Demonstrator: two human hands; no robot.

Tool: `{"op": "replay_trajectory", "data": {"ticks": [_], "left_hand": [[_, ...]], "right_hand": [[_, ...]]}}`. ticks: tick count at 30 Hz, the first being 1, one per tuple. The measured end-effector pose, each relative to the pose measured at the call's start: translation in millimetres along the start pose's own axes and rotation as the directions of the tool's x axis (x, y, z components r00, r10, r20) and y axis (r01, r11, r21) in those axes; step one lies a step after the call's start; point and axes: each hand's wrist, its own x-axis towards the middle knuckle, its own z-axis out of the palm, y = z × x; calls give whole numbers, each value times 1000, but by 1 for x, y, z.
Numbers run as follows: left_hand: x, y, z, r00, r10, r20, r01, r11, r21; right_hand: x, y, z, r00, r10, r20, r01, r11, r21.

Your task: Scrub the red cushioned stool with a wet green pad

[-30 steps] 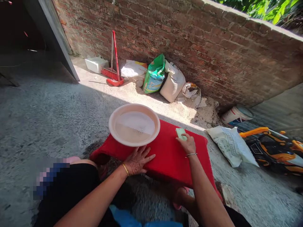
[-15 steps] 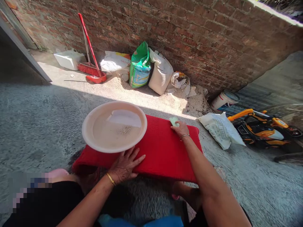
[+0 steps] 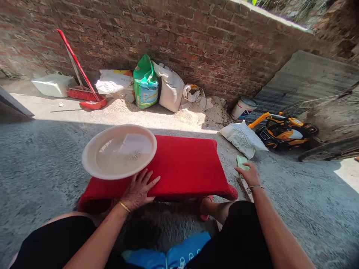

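A red mat (image 3: 182,168) lies flat on the concrete ground in front of me. On its left end stands a pale round basin (image 3: 92,149) holding cloudy water. My left hand (image 3: 138,190) rests flat, fingers spread, on the mat's near edge just below the basin. My right hand (image 3: 250,174) is off the mat's right side, over the ground, and holds a small light-green bar (image 3: 241,161). A bangle sits on each wrist.
Several sacks (image 3: 146,84) lean on the brick wall (image 3: 196,33) behind a heap of sand. A red broom and dustpan (image 3: 84,87) stand at the left. A white bag (image 3: 242,137), a bucket (image 3: 242,108) and an orange toy car (image 3: 280,129) sit to the right.
My right hand has carried the green bar from the mat's far right corner off to the ground at the right. The left hand stays on the mat. My view has swung right.
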Motion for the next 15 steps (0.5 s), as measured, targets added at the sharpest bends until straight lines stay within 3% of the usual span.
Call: {"op": "replay_trajectory", "data": {"ticks": [3,6,12,15], "left_hand": [[2,0,-2,1000,22,7,-22,999,30],[2,-1,-3,999,36,0,-36,997,69],[3,-7,1,996,85,-40,-80,990,115],[4,-9,2,993,110,-48,-101,984,148]], "right_hand": [[-48,14,-2,988,-149,-39,150,988,30],[-81,22,-2,942,-335,-7,335,942,32],[-105,8,-12,808,-575,127,542,811,221],[-112,-1,-15,742,-634,217,597,773,217]]}}
